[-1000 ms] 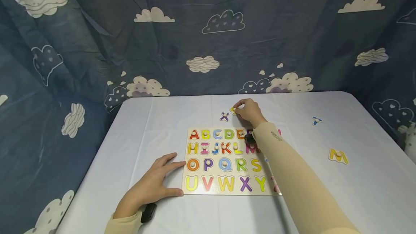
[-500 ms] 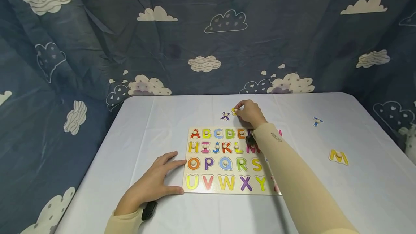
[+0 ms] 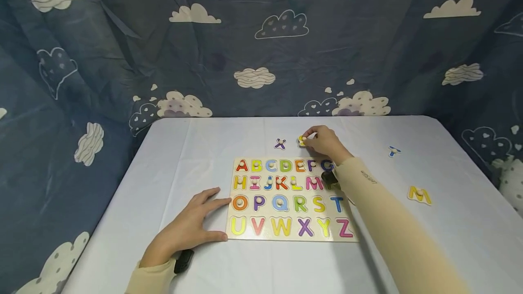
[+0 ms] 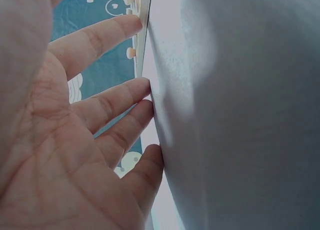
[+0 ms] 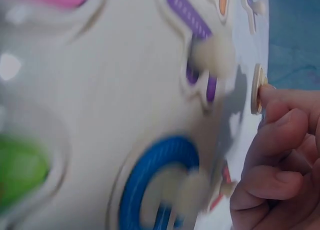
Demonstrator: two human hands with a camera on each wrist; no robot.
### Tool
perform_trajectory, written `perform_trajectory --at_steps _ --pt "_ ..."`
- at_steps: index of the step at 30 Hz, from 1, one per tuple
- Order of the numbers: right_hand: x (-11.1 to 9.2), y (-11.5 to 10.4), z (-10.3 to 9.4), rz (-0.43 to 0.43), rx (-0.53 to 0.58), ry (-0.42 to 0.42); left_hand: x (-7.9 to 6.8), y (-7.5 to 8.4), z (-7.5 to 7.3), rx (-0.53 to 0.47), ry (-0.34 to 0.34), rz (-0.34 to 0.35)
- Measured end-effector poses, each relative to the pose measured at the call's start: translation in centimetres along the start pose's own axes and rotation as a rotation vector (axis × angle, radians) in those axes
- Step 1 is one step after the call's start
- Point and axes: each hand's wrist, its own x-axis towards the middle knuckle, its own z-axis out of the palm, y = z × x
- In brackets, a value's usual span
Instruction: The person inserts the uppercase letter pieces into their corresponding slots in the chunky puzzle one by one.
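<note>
My right hand (image 3: 325,143) pinches a yellow letter puzzle piece (image 3: 301,141) behind the board's far edge. The right wrist view catches this piece (image 5: 256,89) edge-on at the fingertips, hiding its letter. A wooden alphabet board (image 3: 265,237) lies on the white table, with knobbed letters in its upper rows. No knobs show on S, T and the bottom row from U to Z. My left hand (image 3: 185,226) lies at the board's left edge, fingers spread; in the left wrist view, the index fingertip (image 4: 132,24) touches the board's side.
A purple X piece (image 3: 279,144) lies behind the board. To the right are a blue T piece (image 3: 394,151) and a yellow M-shaped piece (image 3: 419,195). A red piece (image 5: 220,187) shows past the board in the right wrist view. A dark cloud-print curtain (image 3: 220,58) hangs behind the table.
My right hand has shifted right with the yellow piece, away from the X piece. The forearm has uncovered the board's T and Z. My left hand stays at the board's edge.
</note>
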Motion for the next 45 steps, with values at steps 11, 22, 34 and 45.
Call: perform_trajectory --at_steps 11,22,34,45 --pt "-4.3 1.9 -1.7 -0.083 0.066 -0.047 0.0 0.1 0.0 0.008 -0.015 -0.007" --pt "-8.7 1.4 -1.1 -0.159 0.086 -0.094 -0.2 0.1 -0.2 0.023 -0.014 -0.023" --pt "-12.9 2.1 -0.4 -0.167 0.094 -0.131 -0.1 0.1 -0.1 0.018 -0.015 -0.017" --pt "-16.2 3.0 1.4 -0.174 0.094 -0.166 -0.1 0.1 -0.1 0.019 -0.016 -0.016"
